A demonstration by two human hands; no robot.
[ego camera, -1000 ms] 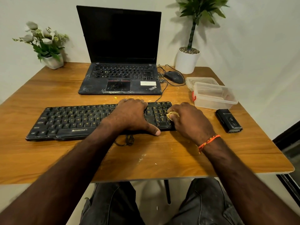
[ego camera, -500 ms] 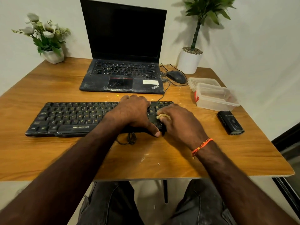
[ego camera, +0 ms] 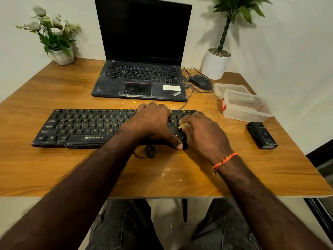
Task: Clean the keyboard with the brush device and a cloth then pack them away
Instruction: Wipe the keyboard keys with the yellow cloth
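Note:
A black keyboard (ego camera: 82,127) lies across the wooden table (ego camera: 54,168). My left hand (ego camera: 153,123) rests flat on its right half, thumb hooked over the front edge, holding it down. My right hand (ego camera: 203,134) is closed on a small yellow cloth (ego camera: 183,125) and presses it onto the keys at the keyboard's right end. Only a scrap of the cloth shows between my fingers. The black brush device (ego camera: 262,135) lies on the table to the right, apart from both hands.
A clear plastic box (ego camera: 246,107) with its lid (ego camera: 230,87) behind it stands right of the keyboard. An open laptop (ego camera: 142,74), a mouse (ego camera: 201,82) with cable, and two potted plants (ego camera: 216,64) (ego camera: 62,55) line the back. Crumbs dot the table front.
My right hand with the cloth has slid left along the keyboard's right end, closer to my left thumb. The left hand has stayed in place; the view has shifted.

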